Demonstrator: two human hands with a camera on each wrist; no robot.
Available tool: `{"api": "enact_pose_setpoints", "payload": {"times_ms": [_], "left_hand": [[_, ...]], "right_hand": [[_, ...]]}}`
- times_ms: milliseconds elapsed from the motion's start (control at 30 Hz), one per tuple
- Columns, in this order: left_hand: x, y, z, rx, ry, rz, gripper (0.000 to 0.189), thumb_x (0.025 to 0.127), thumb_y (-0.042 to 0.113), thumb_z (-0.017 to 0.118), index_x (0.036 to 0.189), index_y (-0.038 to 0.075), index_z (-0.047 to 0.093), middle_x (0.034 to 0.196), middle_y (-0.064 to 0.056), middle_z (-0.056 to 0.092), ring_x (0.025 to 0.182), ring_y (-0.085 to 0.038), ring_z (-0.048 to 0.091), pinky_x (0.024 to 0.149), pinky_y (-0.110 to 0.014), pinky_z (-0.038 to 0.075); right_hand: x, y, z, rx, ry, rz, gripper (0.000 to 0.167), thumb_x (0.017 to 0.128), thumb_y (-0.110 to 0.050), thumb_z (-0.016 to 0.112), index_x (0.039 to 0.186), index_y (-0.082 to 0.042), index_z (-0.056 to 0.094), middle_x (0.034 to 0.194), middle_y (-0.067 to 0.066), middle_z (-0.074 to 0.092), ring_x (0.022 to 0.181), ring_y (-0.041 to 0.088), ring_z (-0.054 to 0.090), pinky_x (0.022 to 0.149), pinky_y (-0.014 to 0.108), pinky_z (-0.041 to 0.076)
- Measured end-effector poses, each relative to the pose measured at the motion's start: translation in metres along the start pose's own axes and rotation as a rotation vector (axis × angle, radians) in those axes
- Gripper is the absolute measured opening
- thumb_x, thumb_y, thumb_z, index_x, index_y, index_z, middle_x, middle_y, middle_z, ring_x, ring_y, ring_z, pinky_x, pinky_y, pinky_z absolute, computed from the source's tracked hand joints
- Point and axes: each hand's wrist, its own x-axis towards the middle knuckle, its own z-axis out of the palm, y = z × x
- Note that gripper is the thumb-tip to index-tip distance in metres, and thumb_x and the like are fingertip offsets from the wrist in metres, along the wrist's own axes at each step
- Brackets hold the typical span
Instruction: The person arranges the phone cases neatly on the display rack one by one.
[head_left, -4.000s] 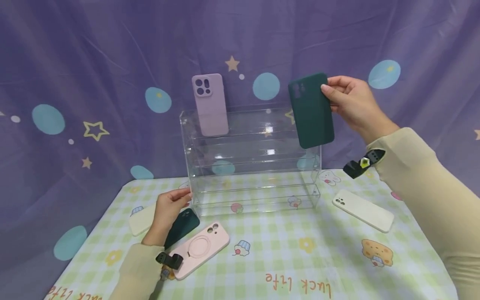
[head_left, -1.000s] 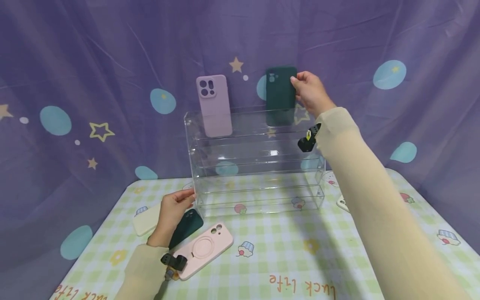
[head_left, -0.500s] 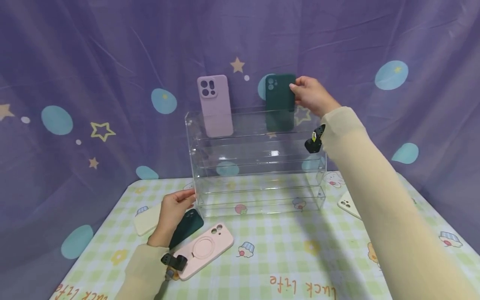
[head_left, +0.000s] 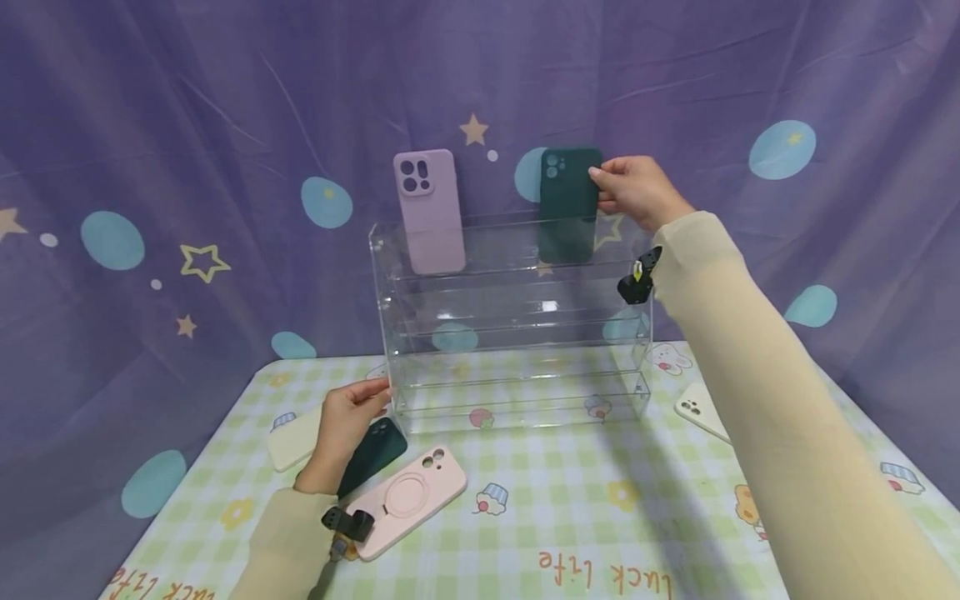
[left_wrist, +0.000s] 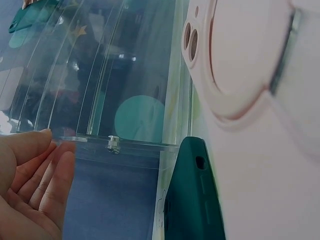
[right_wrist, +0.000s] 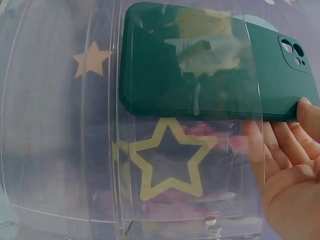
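A dark green phone case [head_left: 568, 192] stands upright on the top tier of a clear acrylic display stand [head_left: 517, 329], its lower part seen through the clear front panel. My right hand [head_left: 637, 190] pinches the case's right edge between thumb and fingers; the right wrist view shows the same green case [right_wrist: 200, 65] from close by. At the stand's lower left side, my left hand [head_left: 347, 425] pinches the side panel, as the left wrist view shows with thumb and fingertips at the panel edge [left_wrist: 75, 139]. A lilac phone case [head_left: 431, 217] leans on the top tier at the left.
On the checked tablecloth [head_left: 555, 492] lie a pink phone case [head_left: 412, 500] with a ring, a second dark green case [head_left: 375, 454], and a cream case [head_left: 292, 440] beside my left hand. A white case [head_left: 699, 410] lies right, partly behind my right sleeve. A purple curtain [head_left: 225, 100] hangs behind.
My right hand has brought the green case leftward and down onto the stand's top tier, then shifted it slightly right in the last half second. My left hand keeps its hold on the stand.
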Motion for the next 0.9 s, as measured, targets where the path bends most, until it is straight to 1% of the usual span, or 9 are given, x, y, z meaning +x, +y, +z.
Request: {"api": "enact_pose_setpoints", "payload": {"times_ms": [233,333,433,500,567,633,700,800,900], "left_hand": [[0.000,0.002,0.000,-0.003,-0.001,-0.006,0.025,0.087,0.005,0.067,0.108,-0.008,0.067,0.103,-0.024,0.067,0.071,0.005,0.062,0.063,-0.017,0.054],[-0.001,0.003,0.000,-0.002,-0.005,-0.011,0.026,0.087,0.006,0.067,0.109,-0.008,0.067,0.104,-0.023,0.067,0.071,0.005,0.062,0.063,-0.016,0.054],[-0.001,0.003,0.001,-0.003,-0.010,-0.009,0.027,0.087,0.007,0.067,0.110,-0.008,0.066,0.105,-0.023,0.067,0.071,0.005,0.061,0.064,-0.016,0.054],[0.000,0.003,0.001,-0.002,-0.009,-0.004,0.027,0.087,0.007,0.067,0.109,-0.008,0.066,0.105,-0.024,0.067,0.071,0.006,0.061,0.064,-0.016,0.054],[0.001,0.004,0.001,0.000,-0.008,0.004,0.026,0.087,0.006,0.066,0.109,-0.008,0.067,0.105,-0.024,0.067,0.071,0.006,0.061,0.064,-0.016,0.054],[0.001,0.004,0.002,-0.003,-0.003,0.007,0.025,0.087,0.005,0.066,0.108,-0.008,0.067,0.105,-0.024,0.067,0.070,0.006,0.061,0.063,-0.016,0.054],[0.001,0.004,0.002,-0.011,-0.001,0.005,0.024,0.086,0.003,0.066,0.107,-0.009,0.067,0.104,-0.025,0.067,0.070,0.005,0.062,0.063,-0.017,0.054],[0.000,0.003,0.002,-0.017,-0.001,-0.005,0.024,0.086,0.002,0.066,0.106,-0.010,0.067,0.103,-0.025,0.067,0.070,0.005,0.061,0.062,-0.017,0.054],[0.001,0.002,0.001,-0.015,0.000,-0.007,0.023,0.086,0.002,0.066,0.106,-0.010,0.067,0.103,-0.025,0.067,0.070,0.005,0.062,0.063,-0.017,0.054]], "right_hand": [[-0.001,-0.001,0.000,-0.020,0.000,0.013,0.042,0.095,-0.023,0.055,0.127,0.005,0.052,0.085,-0.005,0.061,0.076,0.005,0.061,0.091,0.029,0.050],[-0.001,0.000,-0.001,-0.029,-0.001,0.013,0.045,0.095,-0.023,0.055,0.130,0.005,0.051,0.086,-0.005,0.062,0.078,0.005,0.062,0.094,0.032,0.049],[-0.003,0.001,-0.001,-0.026,0.008,0.011,0.046,0.095,-0.025,0.056,0.131,0.004,0.051,0.092,-0.002,0.062,0.083,0.007,0.063,0.096,0.035,0.047],[-0.006,0.001,-0.003,0.011,0.028,0.025,0.048,0.094,-0.027,0.058,0.131,0.002,0.052,0.099,0.000,0.063,0.089,0.009,0.063,0.097,0.034,0.047],[-0.008,0.001,-0.004,0.081,0.053,0.038,0.048,0.092,-0.028,0.060,0.131,0.001,0.053,0.107,0.004,0.063,0.096,0.012,0.062,0.097,0.032,0.046],[-0.012,0.002,-0.008,0.157,0.080,0.053,0.049,0.091,-0.027,0.063,0.130,-0.001,0.054,0.113,0.006,0.063,0.102,0.014,0.061,0.096,0.029,0.047],[-0.016,0.003,-0.012,0.206,0.097,0.057,0.048,0.089,-0.027,0.064,0.130,-0.002,0.055,0.118,0.006,0.064,0.107,0.015,0.060,0.093,0.024,0.048],[-0.025,0.007,-0.019,0.238,0.110,0.017,0.048,0.089,-0.025,0.065,0.130,-0.001,0.055,0.119,0.007,0.064,0.108,0.016,0.061,0.086,0.020,0.051],[-0.036,0.016,-0.026,0.303,0.119,-0.057,0.047,0.090,-0.022,0.064,0.128,0.003,0.054,0.111,0.006,0.067,0.101,0.013,0.064,0.081,0.018,0.052]]}}
